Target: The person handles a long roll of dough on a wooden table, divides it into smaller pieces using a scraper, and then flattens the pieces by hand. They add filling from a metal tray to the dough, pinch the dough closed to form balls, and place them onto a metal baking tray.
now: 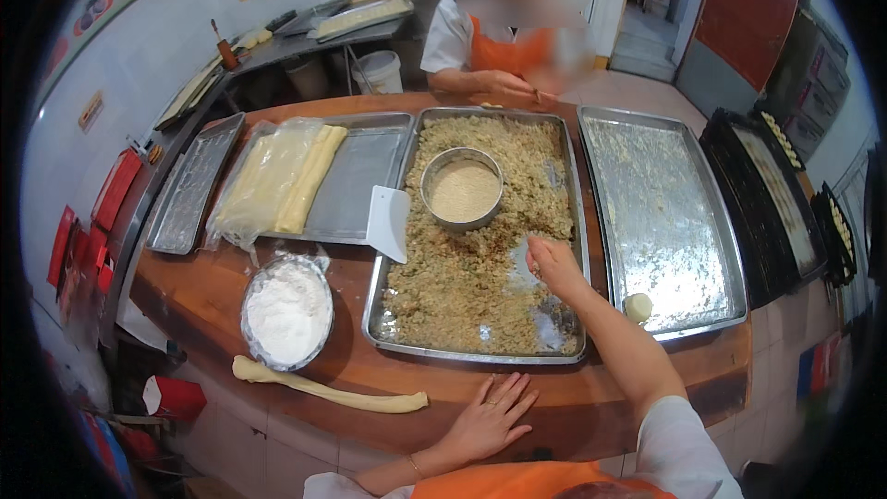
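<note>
My left hand [488,418] lies flat on the wooden table's near edge, fingers spread and holding nothing. Over the right part of a large metal tray [480,358], my right hand [552,265] is closed with its fingertips pointing down at the crumbly filling [453,305]. Whatever is inside those fingers is hidden. A round metal tin [430,208] of pale grains sits in the filling. Resting on the tray's left rim is a white scraper [388,222]. Left of my left hand stretches a long dough rope [333,393].
A bowl of flour [286,310] stands at left, below a tray [370,148] with plastic-covered dough sheets [277,176]. At right, another tray [665,212] carries one dough ball [638,307]. Across the table is a co-worker [499,46] in an orange apron, hands at the far edge.
</note>
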Demonstrator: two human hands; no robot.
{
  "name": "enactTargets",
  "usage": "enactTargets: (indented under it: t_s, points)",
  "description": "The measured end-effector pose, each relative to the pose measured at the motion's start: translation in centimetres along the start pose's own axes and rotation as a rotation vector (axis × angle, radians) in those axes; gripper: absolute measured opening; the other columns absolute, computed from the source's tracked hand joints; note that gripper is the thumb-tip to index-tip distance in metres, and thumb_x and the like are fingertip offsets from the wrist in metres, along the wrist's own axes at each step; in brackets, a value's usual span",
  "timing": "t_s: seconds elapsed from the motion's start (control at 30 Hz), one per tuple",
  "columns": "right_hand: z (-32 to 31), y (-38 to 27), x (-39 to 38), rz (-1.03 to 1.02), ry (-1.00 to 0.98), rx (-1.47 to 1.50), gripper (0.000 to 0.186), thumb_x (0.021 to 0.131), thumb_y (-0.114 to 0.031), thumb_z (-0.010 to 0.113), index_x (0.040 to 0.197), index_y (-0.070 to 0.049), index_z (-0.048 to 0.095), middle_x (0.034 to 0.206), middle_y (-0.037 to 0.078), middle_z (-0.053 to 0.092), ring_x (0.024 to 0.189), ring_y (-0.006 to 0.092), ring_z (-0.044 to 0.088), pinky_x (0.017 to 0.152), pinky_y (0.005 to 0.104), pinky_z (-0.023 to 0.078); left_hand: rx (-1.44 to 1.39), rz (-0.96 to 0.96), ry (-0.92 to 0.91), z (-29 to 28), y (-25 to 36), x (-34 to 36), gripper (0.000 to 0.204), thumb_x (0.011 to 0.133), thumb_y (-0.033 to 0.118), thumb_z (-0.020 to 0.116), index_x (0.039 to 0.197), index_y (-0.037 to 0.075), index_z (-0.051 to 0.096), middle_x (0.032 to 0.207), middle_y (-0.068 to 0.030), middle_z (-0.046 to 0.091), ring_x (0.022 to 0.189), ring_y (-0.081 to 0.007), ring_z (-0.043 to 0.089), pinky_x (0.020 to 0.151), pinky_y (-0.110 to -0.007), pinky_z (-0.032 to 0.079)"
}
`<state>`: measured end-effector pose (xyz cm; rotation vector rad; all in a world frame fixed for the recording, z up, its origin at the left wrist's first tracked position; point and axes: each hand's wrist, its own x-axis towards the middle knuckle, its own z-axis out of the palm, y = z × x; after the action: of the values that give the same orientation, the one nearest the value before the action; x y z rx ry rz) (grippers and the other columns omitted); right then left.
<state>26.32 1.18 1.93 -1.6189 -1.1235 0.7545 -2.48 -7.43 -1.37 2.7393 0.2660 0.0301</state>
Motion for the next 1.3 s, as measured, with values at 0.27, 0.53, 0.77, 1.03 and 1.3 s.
enactTargets:
  t_s: [0.27, 0.53, 0.77, 1.03, 1.3]
  points:
    - [1.1, 0.7, -0.7, 0.19, -0.034, 0.381, 0.044, 0.107, -0.047, 0.044, 0.105, -0.009, 0.065, 0.082, 0.001, 0.06, 0.07, 0.0114, 0.057, 0.063, 0.027, 0.046, -0.022, -0.007, 0.077, -0.6, 0.5, 0.3, 0.068, 0.094, 0.045, 0.061, 0.15, 0.01, 0.042, 0.16, -0.0166, 0.034, 0.15, -0.0326, 0.028, 0.118, -0.053, 0.025]
    - [1.8, 1.2, -1.9, 0.32, 0.179, 1.252, 0.04, 0.103, -0.05, 0.052, 0.101, -0.012, 0.061, 0.081, 0.001, 0.056, 0.06, 0.01, 0.05, 0.048, 0.0252, 0.038, 0.135, -0.013, 0.166, 2.4, -0.6, -4.3, 0.062, 0.098, 0.037, 0.057, 0.148, 0.002, 0.043, 0.156, -0.0178, 0.039, 0.146, -0.0315, 0.035, 0.117, -0.047, 0.029]
    - [0.6, 2.1, -1.7, 0.219, 0.35, 0.771, 0.048, 0.105, -0.052, 0.046, 0.07, -0.021, 0.039, 0.053, -0.008, 0.031, 0.042, 0.0095, 0.022, 0.04, 0.0288, 0.018, -0.015, -0.041, 0.16, 0.4, -1.5, -4.7, 0.034, 0.087, 0.015, 0.06, 0.116, -0.003, 0.057, 0.115, -0.019, 0.059, 0.114, -0.0361, 0.057, 0.097, -0.048, 0.044]
    - [-3.1, 5.1, 0.3, -0.013, 0.062, 0.578, 0.038, 0.102, -0.042, 0.058, 0.127, -0.014, 0.063, 0.11, 0.0, 0.07, 0.096, 0.012, 0.063, 0.075, 0.0297, 0.046, -0.926, -0.163, 0.191, -1.1, -2.6, -1.1, 0.023, 0.09, 0.015, 0.057, 0.104, -0.001, 0.051, 0.099, -0.0188, 0.058, 0.093, -0.0335, 0.061, 0.077, -0.045, 0.05]
    - [-0.8, 1.5, -1.2, 0.345, 0.05, 1.298, 0.032, 0.105, -0.04, 0.054, 0.108, -0.01, 0.061, 0.091, 0.004, 0.06, 0.067, 0.0108, 0.05, 0.05, 0.0272, 0.037, -2.469, -0.078, 0.331, -1.3, -3.1, 5.9, 0.023, 0.089, 0.008, 0.064, 0.109, -0.005, 0.061, 0.098, -0.0184, 0.071, 0.086, -0.0352, 0.072, 0.074, -0.048, 0.061]
